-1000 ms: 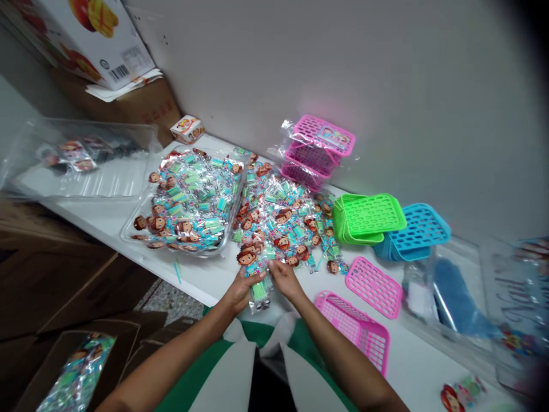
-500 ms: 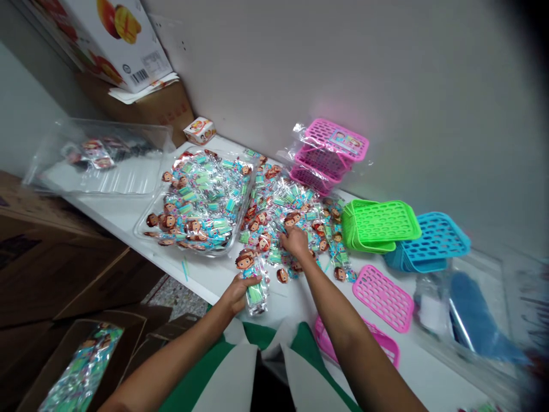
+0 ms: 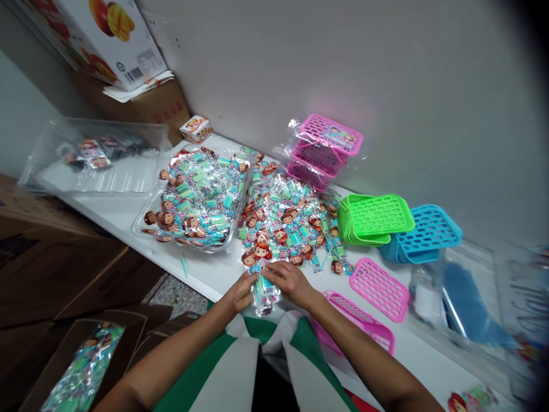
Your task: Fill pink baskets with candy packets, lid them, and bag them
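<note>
My left hand [image 3: 243,290] is closed on a small stack of clear packets [image 3: 265,297] near the table's front edge. They have cartoon heads printed at the top and green and blue contents. My right hand [image 3: 290,281] meets the stack from the other side, its fingers closed on a packet with a red-haired cartoon head [image 3: 263,252] that lies over the others. How many packets are in the stack is hidden. Just beyond my hands spreads a loose pile of the same packets [image 3: 287,217].
A clear tray [image 3: 138,224] heaped with packets stands left of the pile. Pink baskets [image 3: 319,151] in plastic wrap, green baskets [image 3: 364,237] and blue baskets [image 3: 429,229] line the wall. A pink lid [image 3: 380,289] and an open pink basket [image 3: 373,326] lie near my right forearm.
My right hand has come back from the loose pile to my left hand, bringing a red-haired packet onto the stack. My left hand has stayed at the front edge with its packets.
</note>
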A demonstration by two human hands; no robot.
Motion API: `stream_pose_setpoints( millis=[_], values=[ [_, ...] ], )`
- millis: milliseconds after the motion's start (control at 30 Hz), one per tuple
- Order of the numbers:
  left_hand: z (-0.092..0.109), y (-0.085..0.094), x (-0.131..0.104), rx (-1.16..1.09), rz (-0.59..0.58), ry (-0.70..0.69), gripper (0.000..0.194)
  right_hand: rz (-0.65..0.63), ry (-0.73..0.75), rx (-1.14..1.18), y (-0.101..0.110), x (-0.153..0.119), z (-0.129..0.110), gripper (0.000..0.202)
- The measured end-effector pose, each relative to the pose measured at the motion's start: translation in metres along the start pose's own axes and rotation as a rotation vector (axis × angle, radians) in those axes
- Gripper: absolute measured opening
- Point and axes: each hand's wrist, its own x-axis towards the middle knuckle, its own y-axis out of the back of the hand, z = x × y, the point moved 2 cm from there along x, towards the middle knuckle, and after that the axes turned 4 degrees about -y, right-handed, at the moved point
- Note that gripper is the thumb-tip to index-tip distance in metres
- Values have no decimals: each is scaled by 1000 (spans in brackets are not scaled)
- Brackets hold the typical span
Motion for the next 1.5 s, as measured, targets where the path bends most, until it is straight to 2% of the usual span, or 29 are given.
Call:
stream_pose_setpoints(
  millis=[100,200,267,333,400,467,533,633,733,833,900,967,1033,1100,1167,1200,1233,1267,1400,1467,1500],
  values=[
    [1,-4,0,-63,60,35,25,-19,-9,-8,-8,0,-3,39],
    [5,-9,-2,-99,15,57,34,-67,0,31,-10,1,-4,38],
    [7,-7,-5,-78,9,46,34,-105,20,114,-9,-2,-4,40],
    [9,-1,-9,-24,51,41,32,-94,-10,240,-7,-2,1,40],
    [8,5,-14,35,81,65,31,-13,-190,297,-7,5,14,38],
    [5,6,-19,90,49,114,32,41,-456,214,-14,24,32,33],
    [3,2,-24,136,-4,161,32,-23,-645,48,-30,51,46,34],
    [3,-3,-29,172,-1,148,31,-217,-741,-139,-62,92,61,50],
    [7,-1,-34,188,31,111,34,-331,-769,-155,-78,109,76,29],
    [11,5,-38,169,38,98,37,-310,-781,-50,-65,99,96,17],
    [12,5,-39,161,28,78,38,-268,-797,58,-42,84,108,19],
    [12,2,-39,180,-2,45,37,-300,-768,168,-16,66,112,18],
    [12,-5,-37,230,-32,-6,36,-439,-698,226,7,51,104,13],
    [12,-13,-35,298,-57,-67,34,-649,-623,327,21,40,89,12],
    [12,-19,-32,356,-91,-97,34,-804,-589,565,28,34,73,10],
    [12,-22,-30,373,-112,-90,34,-830,-590,718,29,34,67,8],
    [11,-25,-29,376,-131,-75,35,-805,-608,857,29,34,63,8],
    [11,-27,-27,368,-145,-53,37,-725,-642,961,29,35,61,13],
    [10,-35,-21,300,-122,7,44,-76,-875,1146,20,31,54,40],
    [8,-39,-21,279,-90,14,50,145,-950,1197,9,24,41,54],
    [7,-40,-22,271,-79,17,54,190,-962,1169,2,20,33,60]
  ],
)
